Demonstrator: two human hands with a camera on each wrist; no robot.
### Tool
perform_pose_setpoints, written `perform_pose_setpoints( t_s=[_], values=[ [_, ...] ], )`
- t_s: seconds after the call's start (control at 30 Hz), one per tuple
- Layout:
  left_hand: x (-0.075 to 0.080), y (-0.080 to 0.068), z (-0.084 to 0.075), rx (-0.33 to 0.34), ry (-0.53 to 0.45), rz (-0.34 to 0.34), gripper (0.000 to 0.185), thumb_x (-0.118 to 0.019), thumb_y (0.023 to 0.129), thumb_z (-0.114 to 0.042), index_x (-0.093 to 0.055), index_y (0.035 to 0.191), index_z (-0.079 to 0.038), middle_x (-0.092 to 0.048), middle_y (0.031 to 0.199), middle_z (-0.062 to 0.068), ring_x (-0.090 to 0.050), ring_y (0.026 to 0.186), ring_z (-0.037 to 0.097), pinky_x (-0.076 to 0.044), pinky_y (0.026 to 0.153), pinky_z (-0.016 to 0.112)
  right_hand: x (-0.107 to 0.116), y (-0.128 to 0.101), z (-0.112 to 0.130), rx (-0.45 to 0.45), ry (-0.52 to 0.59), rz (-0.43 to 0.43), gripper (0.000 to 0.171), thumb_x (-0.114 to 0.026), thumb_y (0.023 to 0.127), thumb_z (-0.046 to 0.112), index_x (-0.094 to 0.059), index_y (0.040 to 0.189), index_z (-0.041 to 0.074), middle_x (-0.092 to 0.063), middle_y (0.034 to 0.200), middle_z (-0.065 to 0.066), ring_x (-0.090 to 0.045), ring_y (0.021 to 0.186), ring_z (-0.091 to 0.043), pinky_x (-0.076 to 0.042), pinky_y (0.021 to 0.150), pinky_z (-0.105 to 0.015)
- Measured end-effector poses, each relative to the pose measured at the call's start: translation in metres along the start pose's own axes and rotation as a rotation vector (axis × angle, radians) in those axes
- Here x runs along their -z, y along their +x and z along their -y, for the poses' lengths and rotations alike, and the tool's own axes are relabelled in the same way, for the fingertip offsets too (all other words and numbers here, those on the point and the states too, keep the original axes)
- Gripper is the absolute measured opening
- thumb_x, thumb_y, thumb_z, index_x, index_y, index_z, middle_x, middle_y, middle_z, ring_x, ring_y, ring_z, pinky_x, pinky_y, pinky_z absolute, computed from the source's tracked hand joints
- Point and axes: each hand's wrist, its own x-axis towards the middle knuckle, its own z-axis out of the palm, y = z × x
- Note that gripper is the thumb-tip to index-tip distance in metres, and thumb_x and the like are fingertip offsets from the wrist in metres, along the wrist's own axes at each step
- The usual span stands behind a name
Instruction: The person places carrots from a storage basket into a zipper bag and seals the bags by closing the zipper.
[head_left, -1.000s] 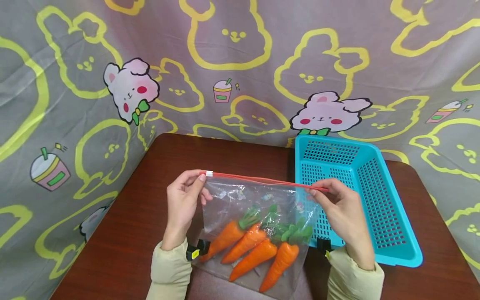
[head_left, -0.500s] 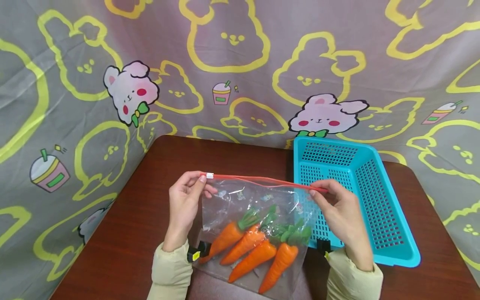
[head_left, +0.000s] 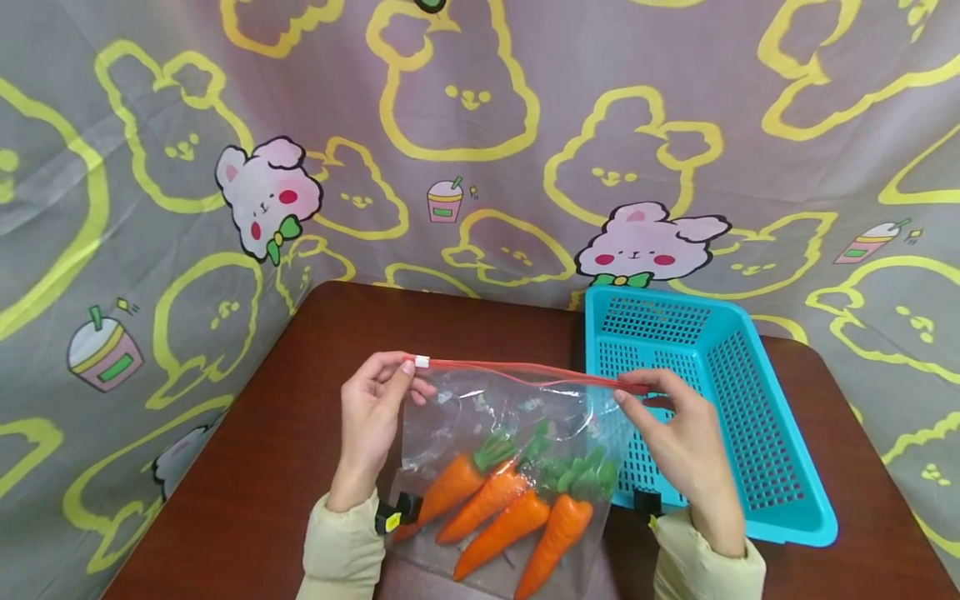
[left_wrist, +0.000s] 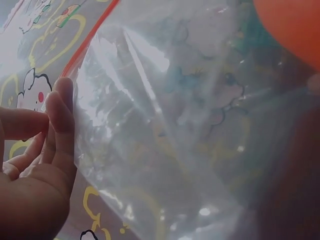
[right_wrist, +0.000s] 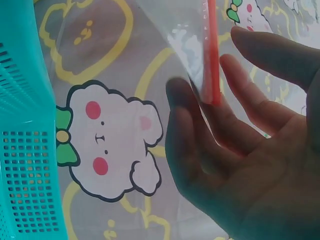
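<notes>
The bag [head_left: 510, 467] hangs over the table [head_left: 247, 467]; we pinch its red zip [head_left: 525, 371], left hand [head_left: 371, 421] and right hand [head_left: 678, 442]. Carrots [head_left: 502, 508] blur behind plastic, cut off below; basket [head_left: 750, 417] partly hidden.

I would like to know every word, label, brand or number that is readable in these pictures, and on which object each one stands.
No readable text appears in any view.
Zip bag: only small printed pictures, no words.
Backdrop cloth: rabbits and drink cups, no letters.
Blue basket: no label visible.
Yellow tag on the black wrist strap: too small to read.
</notes>
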Motion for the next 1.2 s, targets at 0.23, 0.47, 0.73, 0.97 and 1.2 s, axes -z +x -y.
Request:
perform_pose_setpoints(
  t_s=[0.23, 0.47, 0.73, 0.97, 1.2],
  values=[
    [-0.002, -0.005, 0.002, 0.003, 0.010, 0.002, 0.014, -0.062, 0.093, -0.006, -0.061, 0.101, 0.005, -0.071, 0.076, 0.001, -0.069, 0.062, 0.015, -0.057, 0.060, 0.027, -0.002, -0.007, 0.008, 0.127, 0.044, -0.161, 0.023, -0.075, 0.081, 0.002, -0.069, 0.102, 0.005, -0.069, 0.103, -0.006, -0.053, 0.095, -0.001, -0.040, 0.082, -0.014],
    [-0.002, -0.008, 0.002, 0.008, 0.006, -0.032, 0.014, -0.064, 0.092, -0.006, -0.062, 0.101, 0.005, -0.071, 0.077, 0.010, -0.069, 0.061, 0.017, -0.057, 0.060, 0.028, -0.017, -0.011, 0.043, 0.372, 0.107, -0.139, 0.022, -0.075, 0.078, -0.002, -0.071, 0.097, 0.008, -0.069, 0.105, -0.005, -0.054, 0.102, -0.018, -0.040, 0.086, -0.024],
    [-0.001, -0.006, -0.002, -0.009, 0.009, -0.034, 0.016, -0.067, 0.090, -0.008, -0.064, 0.100, 0.003, -0.074, 0.088, 0.014, -0.070, 0.060, 0.017, -0.057, 0.058, 0.029, -0.046, 0.007, 0.101, 0.502, -0.016, 0.084, 0.020, -0.075, 0.083, 0.016, -0.070, 0.102, 0.013, -0.065, 0.105, 0.004, -0.051, 0.102, -0.015, -0.048, 0.083, -0.031],
    [-0.002, -0.006, -0.008, -0.028, -0.030, 0.003, 0.018, -0.068, 0.088, -0.006, -0.061, 0.099, 0.006, -0.075, 0.081, 0.005, -0.070, 0.059, 0.017, -0.056, 0.055, 0.028, -0.070, 0.021, 0.133, 0.459, -0.077, 0.186, 0.024, -0.073, 0.086, 0.023, -0.069, 0.108, 0.014, -0.066, 0.106, 0.003, -0.052, 0.103, -0.018, -0.046, 0.090, -0.036],
    [-0.003, -0.007, -0.010, -0.021, -0.021, 0.007, 0.015, -0.066, 0.088, 0.000, -0.060, 0.097, 0.010, -0.072, 0.074, -0.004, -0.067, 0.056, 0.012, -0.055, 0.053, 0.026, -0.087, 0.027, 0.145, 0.456, -0.138, 0.217, 0.019, -0.070, 0.089, 0.024, -0.069, 0.105, 0.015, -0.067, 0.103, 0.002, -0.053, 0.098, -0.018, -0.044, 0.086, -0.037]
  ],
)
